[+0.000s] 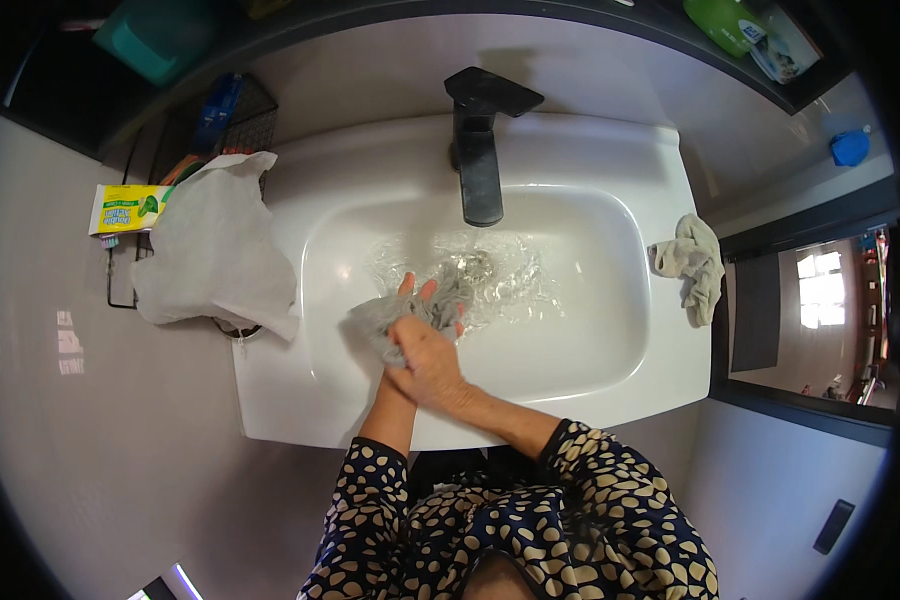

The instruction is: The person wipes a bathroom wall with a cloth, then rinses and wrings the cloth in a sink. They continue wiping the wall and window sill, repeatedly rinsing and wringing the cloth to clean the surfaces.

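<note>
Wears a dark navy, almost black fabric top (530,515), printed all over with irregular, pebble-shaped cream-beige spots of mixed sizes. Repeats this print along the whole loose-fitting left sleeve (365,495) and right sleeve (630,500). Leaves the left hand (427,291) and right hand (432,370) bare.

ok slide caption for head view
Right hand grips grey cloth against left hand by rippling water in a white washbasin.

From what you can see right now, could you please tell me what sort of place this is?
Most likely a bathroom or washroom: a white washbasin sits below a black tap, and what looks like a toothbrush head shows at the far left.
</note>
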Available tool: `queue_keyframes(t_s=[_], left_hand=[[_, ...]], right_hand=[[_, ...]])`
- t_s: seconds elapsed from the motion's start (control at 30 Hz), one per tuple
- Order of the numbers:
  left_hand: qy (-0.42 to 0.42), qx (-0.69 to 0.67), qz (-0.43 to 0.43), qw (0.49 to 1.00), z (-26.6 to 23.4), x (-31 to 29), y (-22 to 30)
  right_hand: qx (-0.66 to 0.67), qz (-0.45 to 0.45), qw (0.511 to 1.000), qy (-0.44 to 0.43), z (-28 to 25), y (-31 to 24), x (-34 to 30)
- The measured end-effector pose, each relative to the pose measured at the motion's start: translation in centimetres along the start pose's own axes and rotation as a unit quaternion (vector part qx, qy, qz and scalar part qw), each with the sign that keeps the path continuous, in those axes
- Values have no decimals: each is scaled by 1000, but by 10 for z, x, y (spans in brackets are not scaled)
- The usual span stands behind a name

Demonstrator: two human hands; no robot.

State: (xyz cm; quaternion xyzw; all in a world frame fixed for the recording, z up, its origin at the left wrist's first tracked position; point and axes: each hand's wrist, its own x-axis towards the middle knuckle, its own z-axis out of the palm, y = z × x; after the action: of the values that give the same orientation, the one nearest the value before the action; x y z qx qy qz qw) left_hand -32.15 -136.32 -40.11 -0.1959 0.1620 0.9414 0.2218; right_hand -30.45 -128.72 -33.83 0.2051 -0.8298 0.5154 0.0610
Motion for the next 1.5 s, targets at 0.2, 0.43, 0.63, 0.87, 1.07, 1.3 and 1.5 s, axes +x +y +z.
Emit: queue_keyframes(t_s=[0.2,0.43,0.63,0.87,1.07,1.3,1.5], left_hand=[[21,51,68,996,-2,19,-6],[205,182,65,959,9,30,-12],[216,129,16,968,10,3,5],[28,32,25,999,-60,27,5],[-74,-28,7,997,-5,-1,-2],[20,78,99,992,-28,50,-11],[270,145,47,951,18,13,17]], right_hand=[[-182,-66,977,87,4,27,29],[-346,195,913,99,-79,176,38],[-423,125,894,72,-79,153,36],[82,91,989,-79,-5,38,18],[1,-32,999,-26,3,-5,13],[-238,-116,961,81,7,61,49],[-390,224,893,27,-105,156,46]])
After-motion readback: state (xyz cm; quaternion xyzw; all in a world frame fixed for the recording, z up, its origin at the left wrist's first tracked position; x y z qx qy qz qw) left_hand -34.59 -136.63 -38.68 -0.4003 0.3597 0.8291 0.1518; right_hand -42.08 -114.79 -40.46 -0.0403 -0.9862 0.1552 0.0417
